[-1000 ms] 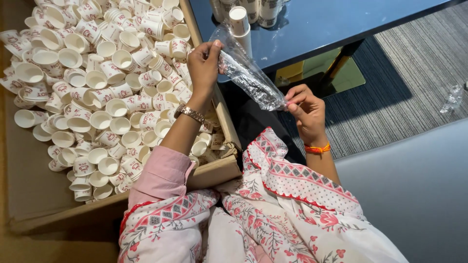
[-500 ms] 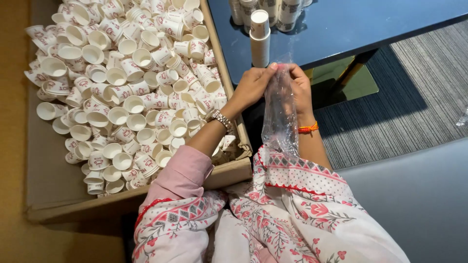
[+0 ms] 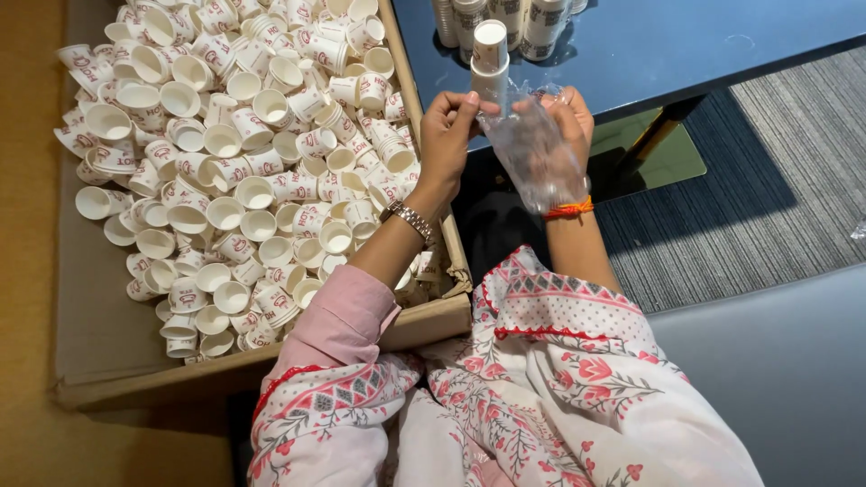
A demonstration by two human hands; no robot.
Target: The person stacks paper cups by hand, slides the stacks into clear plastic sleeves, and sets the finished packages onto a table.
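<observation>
Clear plastic bag (image 3: 534,149), beside cup stack (image 3: 490,56): pinched at mouth by left hand (image 3: 448,135) and right hand (image 3: 566,122), fingers clamped. Risk: thin film tearing or slipping if pulled apart hard.

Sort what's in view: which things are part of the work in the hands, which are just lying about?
In the work:
left hand and right hand, both gripping the clear plastic bag
stack of paper cups just behind the bag
loose paper cups in the cardboard box

Lying about:
dark table
striped rug
further cup stacks on the table
</observation>
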